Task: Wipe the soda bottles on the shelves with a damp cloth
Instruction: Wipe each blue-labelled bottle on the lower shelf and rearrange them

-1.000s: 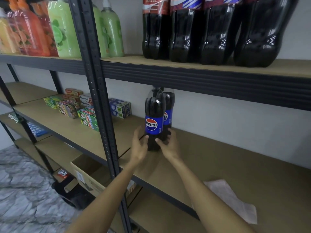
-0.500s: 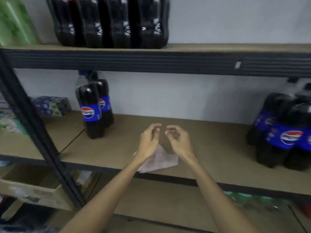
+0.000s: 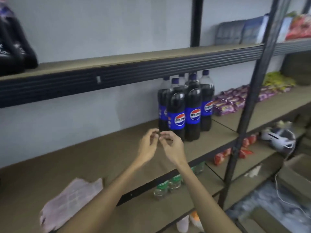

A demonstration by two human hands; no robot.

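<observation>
Several Pepsi bottles [image 3: 185,106] with dark cola and blue labels stand in a tight group on the middle shelf [image 3: 107,158]. My left hand [image 3: 148,146] and my right hand [image 3: 172,146] hover side by side just in front of the nearest bottle. Their fingers are loosely curled, their fingertips almost meet, and they hold nothing. The pale pink cloth [image 3: 70,202] lies flat on the same shelf at the lower left, under my left forearm and apart from both hands. Dark cola bottles [image 3: 13,47] stand on the upper shelf at the far left.
A black upright post [image 3: 249,115] rises just right of the Pepsi group. Purple snack packets [image 3: 235,100] lie beyond it. Below are green-capped bottles [image 3: 168,184], red packets [image 3: 222,155], a white helmet-like device [image 3: 277,137] and a cardboard box [image 3: 296,174].
The view has swung right along the shelf. Both hands let go of the Pepsi bottle at the left, passed over the cloth and now hover before the right-hand group.
</observation>
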